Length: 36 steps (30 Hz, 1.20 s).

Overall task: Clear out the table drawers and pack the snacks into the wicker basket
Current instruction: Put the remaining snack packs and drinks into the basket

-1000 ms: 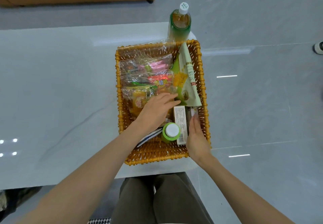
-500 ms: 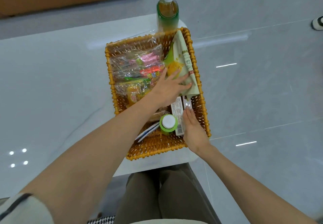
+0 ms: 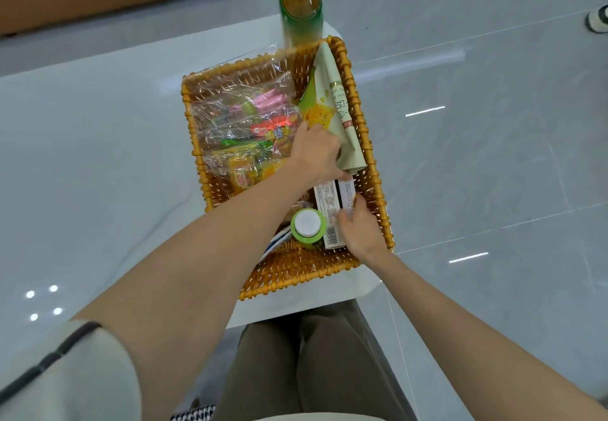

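Wicker basket sits at the worktop corner. Clear snack packs fill its left side. Left hand grips green pouch. Green-capped bottle stands upright, touching white box. Right hand pinches the box.

Clad in a pale cream short sleeve on the left arm, crossed near its edge by one thin dark band. Bare left forearm and bare right forearm below. Loose olive-brown trousers on both legs, with a pale cream shirt hem at the lower edge.
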Motion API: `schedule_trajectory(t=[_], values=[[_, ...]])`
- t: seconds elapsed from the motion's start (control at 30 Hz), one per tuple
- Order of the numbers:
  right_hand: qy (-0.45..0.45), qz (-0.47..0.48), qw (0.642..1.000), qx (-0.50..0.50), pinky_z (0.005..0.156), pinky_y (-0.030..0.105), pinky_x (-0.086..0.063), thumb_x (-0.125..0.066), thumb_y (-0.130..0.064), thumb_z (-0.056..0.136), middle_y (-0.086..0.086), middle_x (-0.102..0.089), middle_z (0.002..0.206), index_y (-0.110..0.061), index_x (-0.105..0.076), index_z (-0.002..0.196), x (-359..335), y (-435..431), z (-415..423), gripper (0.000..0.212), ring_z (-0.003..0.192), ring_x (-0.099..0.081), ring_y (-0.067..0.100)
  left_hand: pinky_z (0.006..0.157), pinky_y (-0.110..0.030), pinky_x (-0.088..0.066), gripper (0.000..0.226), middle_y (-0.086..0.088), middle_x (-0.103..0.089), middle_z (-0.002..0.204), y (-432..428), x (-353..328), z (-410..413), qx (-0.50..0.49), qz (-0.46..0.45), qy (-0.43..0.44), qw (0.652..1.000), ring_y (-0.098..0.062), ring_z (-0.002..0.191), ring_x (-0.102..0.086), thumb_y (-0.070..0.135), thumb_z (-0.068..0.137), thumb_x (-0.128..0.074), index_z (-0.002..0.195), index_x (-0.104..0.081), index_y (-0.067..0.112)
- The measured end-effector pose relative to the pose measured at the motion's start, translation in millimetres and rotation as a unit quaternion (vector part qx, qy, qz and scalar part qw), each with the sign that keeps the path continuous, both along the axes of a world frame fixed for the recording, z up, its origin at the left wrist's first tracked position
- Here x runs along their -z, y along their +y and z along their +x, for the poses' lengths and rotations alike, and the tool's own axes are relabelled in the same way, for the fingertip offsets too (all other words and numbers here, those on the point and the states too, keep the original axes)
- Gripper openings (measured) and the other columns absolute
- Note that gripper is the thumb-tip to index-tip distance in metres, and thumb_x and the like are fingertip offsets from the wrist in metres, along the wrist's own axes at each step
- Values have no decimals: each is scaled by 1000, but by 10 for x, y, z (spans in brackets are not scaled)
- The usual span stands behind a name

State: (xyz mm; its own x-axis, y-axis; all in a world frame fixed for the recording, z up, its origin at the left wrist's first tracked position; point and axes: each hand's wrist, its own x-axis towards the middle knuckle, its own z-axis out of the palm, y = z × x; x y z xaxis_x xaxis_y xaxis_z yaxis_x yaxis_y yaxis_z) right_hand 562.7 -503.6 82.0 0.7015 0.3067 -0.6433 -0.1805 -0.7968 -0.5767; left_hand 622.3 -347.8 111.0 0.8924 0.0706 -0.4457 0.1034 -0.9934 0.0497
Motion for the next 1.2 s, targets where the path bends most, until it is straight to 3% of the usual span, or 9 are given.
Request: schedule_trajectory(t=[0.1,0.37,0.6,0.7,0.77,0.83,0.93,1.03,1.2], values=[[21,14,1000,1,99,39,-47,-64,-43,87,5,-47,141,-14,-25,141,14,-5,-11,73,125,-50,24,93,-40,-29,57,2,-61,92,-3,78,-10,10,3,-13,1000,-23,105,-50,75,73,-56,86,-65,20],[-26,-80,996,-24,72,30,-48,-72,-48,75,8,-52,123,-13,-27,127,25,91,-45,78,107,-58,27,95,-43,-29,63,-2,-66,100,-10,160,7,17,4,-39,999,-25,106,-53,76,77,-46,92,-64,18],[-61,-121,990,-40,65,28,-45,-70,-55,75,7,-53,116,-13,-28,124,7,83,-84,77,101,-60,26,99,-45,-28,63,-1,-66,108,-36,169,-1,17,12,-40,999,-25,110,-52,73,82,-42,101,-63,17],[-19,-116,992,-44,69,30,-46,-69,-50,79,11,-51,122,-9,-27,127,25,96,-51,75,107,-57,29,100,-44,-28,62,-2,-64,111,-75,122,-8,7,10,-23,1000,-25,112,-51,71,83,-43,106,-61,16],[22,-99,994,-38,81,35,-47,-67,-44,84,14,-47,131,-5,-25,132,22,95,-31,75,118,-52,31,102,-44,-26,58,-2,-64,111,-74,67,-35,1,3,-12,1000,-24,112,-51,68,84,-45,106,-61,17],[42,-88,995,-35,95,36,-45,-65,-41,87,15,-43,139,-3,-24,137,-17,76,-25,75,126,-46,30,110,-47,-19,49,1,-63,109,-22,-2,-93,12,-26,-6,1000,-23,113,-51,62,85,-50,104,-61,18],[6,-100,993,-68,95,32,-45,-65,-34,89,13,-47,138,-4,-33,136,-136,21,-34,64,125,-49,28,116,-51,-2,31,2,-61,110,91,-139,-241,14,-103,-25,994,-22,119,-47,42,93,-52,113,-59,20],[-47,-93,991,-82,93,34,-48,-63,-27,89,12,-54,131,-5,-44,130,-286,-24,-62,51,118,-53,27,116,-46,-15,28,0,-63,114,149,-299,-445,-25,-184,-96,978,-22,115,-51,23,94,-54,121,-59,19],[-105,-46,991,-67,94,37,-50,-54,-20,94,7,-55,134,-12,-49,136,-645,-17,-154,43,120,-54,24,108,-40,-31,35,-7,-55,134,241,-621,-933,-146,-255,-150,944,-25,129,-43,18,95,-53,130,-57,16]])
